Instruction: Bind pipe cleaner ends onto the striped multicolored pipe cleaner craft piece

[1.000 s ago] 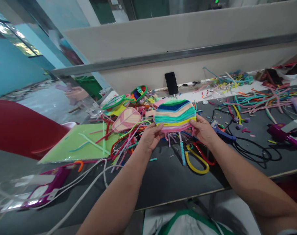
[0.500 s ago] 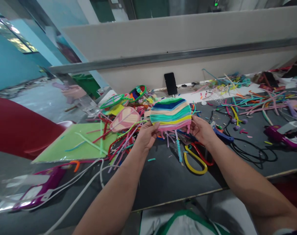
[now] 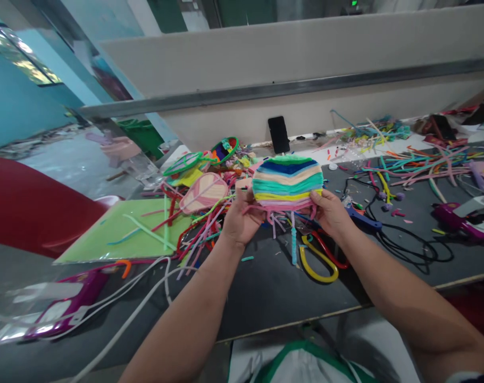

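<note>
A striped piece woven from fuzzy pipe cleaners [image 3: 288, 182], in green, blue, cream, teal, yellow and pink bands, is held up above the dark table [image 3: 266, 287]. My left hand [image 3: 242, 215] pinches its lower left edge and my right hand [image 3: 330, 211] grips its lower right edge. Loose pink and teal stem ends [image 3: 293, 242] hang below it. Under them lie scissors with yellow and red handles [image 3: 319, 260].
A pink woven piece [image 3: 205, 192] and green hoops [image 3: 186, 164] lie in a tangle of stems at the left. A green sheet [image 3: 118, 234], purple glue guns [image 3: 62, 308] [image 3: 463, 223], white and black cables, a black phone [image 3: 278, 134] against the wall, a red chair [image 3: 26, 207].
Both hands shifted the striped piece slightly left and then back right, tilting it a little. The grip on both edges stayed the same.
</note>
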`<act>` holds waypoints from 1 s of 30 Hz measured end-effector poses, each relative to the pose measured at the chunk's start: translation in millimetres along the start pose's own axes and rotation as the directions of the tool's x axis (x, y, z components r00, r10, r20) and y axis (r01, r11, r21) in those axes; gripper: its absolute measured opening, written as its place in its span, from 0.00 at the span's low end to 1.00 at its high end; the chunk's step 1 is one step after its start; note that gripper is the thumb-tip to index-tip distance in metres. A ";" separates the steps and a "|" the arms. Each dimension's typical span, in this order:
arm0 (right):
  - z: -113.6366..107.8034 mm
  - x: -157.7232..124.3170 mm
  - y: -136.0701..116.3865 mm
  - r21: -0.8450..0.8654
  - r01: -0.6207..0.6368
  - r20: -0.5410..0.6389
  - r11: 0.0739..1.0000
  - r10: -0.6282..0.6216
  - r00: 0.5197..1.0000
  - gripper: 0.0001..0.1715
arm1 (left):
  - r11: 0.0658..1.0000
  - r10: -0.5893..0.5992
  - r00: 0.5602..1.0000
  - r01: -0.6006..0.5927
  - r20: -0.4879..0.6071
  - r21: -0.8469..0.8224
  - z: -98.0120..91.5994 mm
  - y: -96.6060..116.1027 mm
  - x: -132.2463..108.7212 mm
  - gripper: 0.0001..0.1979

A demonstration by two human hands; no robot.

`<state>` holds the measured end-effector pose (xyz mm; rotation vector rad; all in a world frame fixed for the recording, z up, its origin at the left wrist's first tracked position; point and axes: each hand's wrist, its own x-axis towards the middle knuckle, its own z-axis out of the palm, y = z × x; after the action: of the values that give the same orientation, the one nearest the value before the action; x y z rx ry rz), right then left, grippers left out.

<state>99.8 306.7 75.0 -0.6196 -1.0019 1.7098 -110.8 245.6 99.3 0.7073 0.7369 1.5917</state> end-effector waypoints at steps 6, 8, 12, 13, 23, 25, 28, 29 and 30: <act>-1.7 1.3 -2.8 0.015 0.094 -0.077 0.995 -0.093 0.993 0.15 | 0.990 -0.112 0.992 0.106 -0.059 -0.091 -8.5 -19.7 6.1 0.06; -1.5 1.5 -2.6 0.014 0.103 -0.095 0.995 -0.101 0.990 0.15 | 0.982 -0.186 0.982 0.185 -0.026 -0.035 -6.7 -27.9 4.6 0.02; 0.5 1.0 -2.3 0.014 0.104 -0.112 0.994 -0.102 0.988 0.14 | 0.970 -0.243 0.970 0.242 0.020 0.033 2.0 -34.0 -2.6 0.06; 1.2 0.7 -2.4 0.014 0.099 -0.110 0.995 -0.097 0.989 0.14 | 0.968 -0.249 0.968 0.248 0.018 0.033 3.6 -33.8 -4.0 0.06; 2.1 -0.4 2.1 0.017 0.068 -0.048 0.998 -0.067 0.997 0.14 | 0.955 -0.294 0.947 0.297 0.125 -0.005 4.5 -33.4 -7.4 0.08; 1.7 -0.1 3.3 0.020 0.065 -0.040 0.998 -0.064 0.997 0.14 | 0.956 -0.286 0.948 0.292 0.139 -0.026 2.1 -35.6 -6.9 0.07; 1.9 0.0 3.8 0.029 0.067 -0.038 0.997 -0.065 0.997 0.14 | 0.956 -0.281 0.953 0.289 0.113 -0.057 -0.5 -38.8 -6.4 0.06; 2.3 -0.1 3.6 0.031 0.067 -0.043 0.997 -0.066 0.997 0.14 | 0.954 -0.287 0.953 0.294 0.097 -0.066 -0.9 -39.4 -6.4 0.06; 2.8 -0.4 3.2 0.032 0.068 -0.050 0.997 -0.066 0.997 0.14 | 0.951 -0.293 0.952 0.299 0.082 -0.074 -1.0 -39.8 -6.5 0.06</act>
<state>96.1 305.0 73.7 -0.5969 -0.9476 1.6420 -86.6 243.6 67.1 0.5583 0.6843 1.3088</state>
